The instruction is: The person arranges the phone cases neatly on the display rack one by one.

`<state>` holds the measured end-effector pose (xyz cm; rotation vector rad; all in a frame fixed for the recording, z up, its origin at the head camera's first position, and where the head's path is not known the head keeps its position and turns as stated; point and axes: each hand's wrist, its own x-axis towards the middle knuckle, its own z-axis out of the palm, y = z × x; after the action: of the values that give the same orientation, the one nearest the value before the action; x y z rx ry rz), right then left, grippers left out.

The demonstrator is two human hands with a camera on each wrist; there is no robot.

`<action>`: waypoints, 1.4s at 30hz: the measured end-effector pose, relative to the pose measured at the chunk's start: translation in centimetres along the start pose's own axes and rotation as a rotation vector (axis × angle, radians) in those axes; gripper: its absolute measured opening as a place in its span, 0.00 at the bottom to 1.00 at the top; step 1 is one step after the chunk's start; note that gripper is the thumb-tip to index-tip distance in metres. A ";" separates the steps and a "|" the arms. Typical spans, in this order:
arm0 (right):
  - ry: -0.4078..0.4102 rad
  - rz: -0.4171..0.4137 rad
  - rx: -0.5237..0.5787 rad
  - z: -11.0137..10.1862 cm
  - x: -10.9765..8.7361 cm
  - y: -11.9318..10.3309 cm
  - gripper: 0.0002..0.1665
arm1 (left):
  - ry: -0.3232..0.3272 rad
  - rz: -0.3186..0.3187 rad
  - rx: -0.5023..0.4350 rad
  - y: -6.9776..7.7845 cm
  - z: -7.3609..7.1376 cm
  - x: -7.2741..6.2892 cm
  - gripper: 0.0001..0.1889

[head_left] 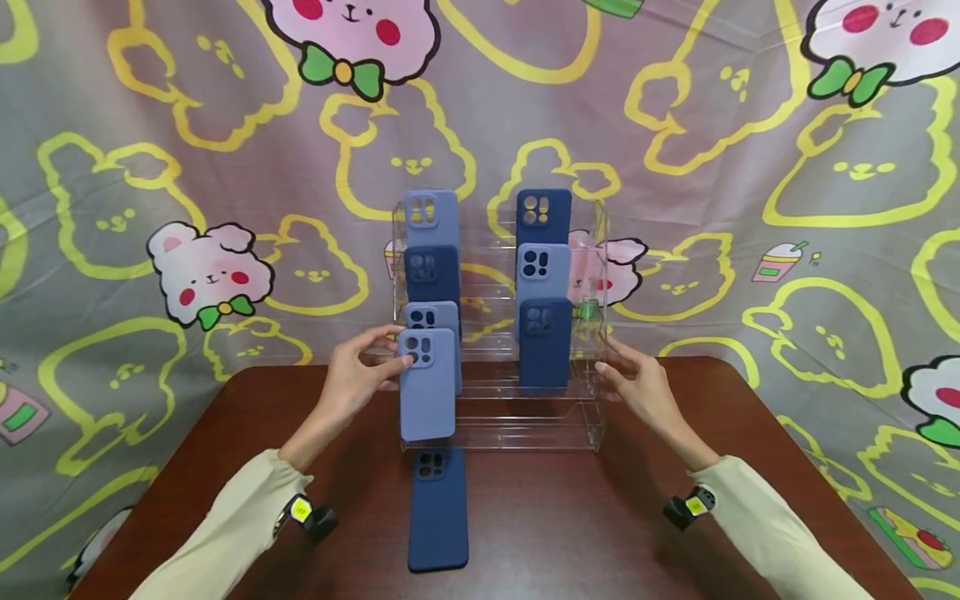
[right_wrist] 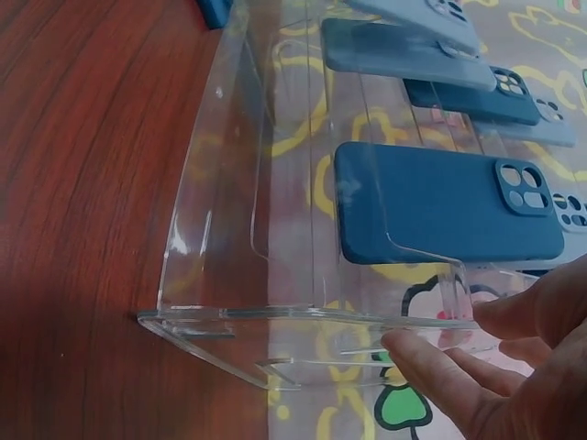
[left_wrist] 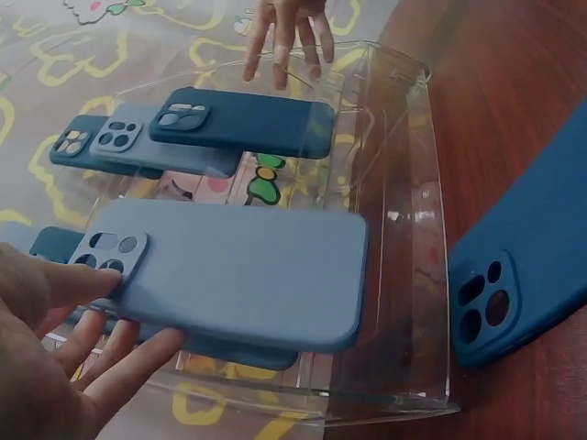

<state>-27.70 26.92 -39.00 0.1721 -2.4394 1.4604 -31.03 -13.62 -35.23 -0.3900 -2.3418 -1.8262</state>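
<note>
My left hand (head_left: 360, 367) pinches a light blue phone case (head_left: 427, 396) near its camera cutouts, thumb on the face and fingers behind. The case hangs upright before the lowest tier of a clear acrylic display rack (head_left: 487, 408), overlapping another light blue case (head_left: 442, 312) on it. At the rack's right side, my right hand (head_left: 637, 375) holds the edge of the side panel between thumb and fingers. A dark blue case (head_left: 437, 525) lies flat on the table in front of the rack.
On the rack's left column stand a dark blue case (head_left: 432, 271) and a light blue one (head_left: 432, 215) above it. The right column has dark blue (head_left: 545, 350), light blue (head_left: 553, 275) and dark blue (head_left: 551, 221) cases. A patterned cloth (head_left: 675, 250) hangs behind the brown table (head_left: 540, 517).
</note>
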 end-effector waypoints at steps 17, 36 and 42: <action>-0.025 0.033 0.033 0.6 -0.2 0.3 0.34 | 0.087 0.096 0.126 -2.6 1.6 -0.6 0.21; -0.008 0.026 0.016 0.3 0.1 0.1 0.33 | 0.207 0.420 0.482 -4.5 2.7 -2.3 0.25; 0.000 0.020 0.013 0.0 0.1 0.2 0.33 | 0.225 0.496 0.618 -4.4 2.6 -1.9 0.22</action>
<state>-27.83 27.01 -39.15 0.1508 -2.4391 1.4852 -30.34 -12.33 -40.49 -0.5698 -2.2350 -0.8325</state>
